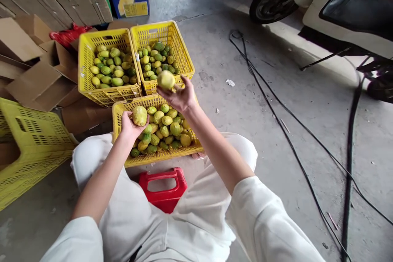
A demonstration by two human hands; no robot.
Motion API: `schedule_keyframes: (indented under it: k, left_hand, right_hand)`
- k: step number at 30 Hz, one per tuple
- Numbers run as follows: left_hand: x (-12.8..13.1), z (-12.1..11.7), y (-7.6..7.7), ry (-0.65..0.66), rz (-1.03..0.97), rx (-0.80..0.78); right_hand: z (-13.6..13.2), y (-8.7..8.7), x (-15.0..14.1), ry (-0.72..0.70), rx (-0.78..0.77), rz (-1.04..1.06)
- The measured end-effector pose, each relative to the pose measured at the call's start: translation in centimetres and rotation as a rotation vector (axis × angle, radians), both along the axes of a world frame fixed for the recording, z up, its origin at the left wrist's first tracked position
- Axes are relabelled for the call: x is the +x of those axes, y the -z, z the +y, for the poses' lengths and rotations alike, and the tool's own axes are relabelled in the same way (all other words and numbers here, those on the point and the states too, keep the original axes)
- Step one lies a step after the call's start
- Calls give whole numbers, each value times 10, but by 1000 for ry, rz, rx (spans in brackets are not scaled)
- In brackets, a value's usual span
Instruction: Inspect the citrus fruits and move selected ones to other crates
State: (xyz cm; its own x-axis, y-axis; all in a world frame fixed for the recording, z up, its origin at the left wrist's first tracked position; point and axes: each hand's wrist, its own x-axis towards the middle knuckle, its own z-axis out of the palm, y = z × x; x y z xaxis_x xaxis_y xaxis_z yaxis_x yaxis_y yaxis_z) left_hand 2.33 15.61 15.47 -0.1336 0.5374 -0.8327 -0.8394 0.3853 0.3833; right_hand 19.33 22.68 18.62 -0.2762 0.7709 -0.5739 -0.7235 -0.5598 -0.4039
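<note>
My left hand is closed around a yellow-green lemon, above the left side of the near yellow crate. Palm up, with fingers spread, my right hand is over the far edge of that crate. A second, slightly blurred lemon is at its fingertips; I cannot tell whether it still touches them. Yellow and green lemons fill much of the near crate. Behind it stand a left crate and a right crate, both with more lemons, greener on the right.
A red plastic stool is between my legs. At the left are an upturned yellow crate and cardboard boxes. A blue carton stands behind. Black cables cross the floor at right, near a parked scooter.
</note>
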Motion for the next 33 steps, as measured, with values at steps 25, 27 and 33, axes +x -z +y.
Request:
schedule_keyframes:
  k: [25, 27, 33]
  left_hand:
    - [-29, 33, -194, -133, 225, 800]
    - [-32, 13, -205, -92, 245, 927]
    - [-24, -23, -121, -141, 290, 405]
  right_hand:
    - [-196, 169, -11, -1225, 493, -1734]
    - [-197, 169, -13, -1235, 480, -1730]
    - [-182, 170, -8, -1310, 317, -1728]
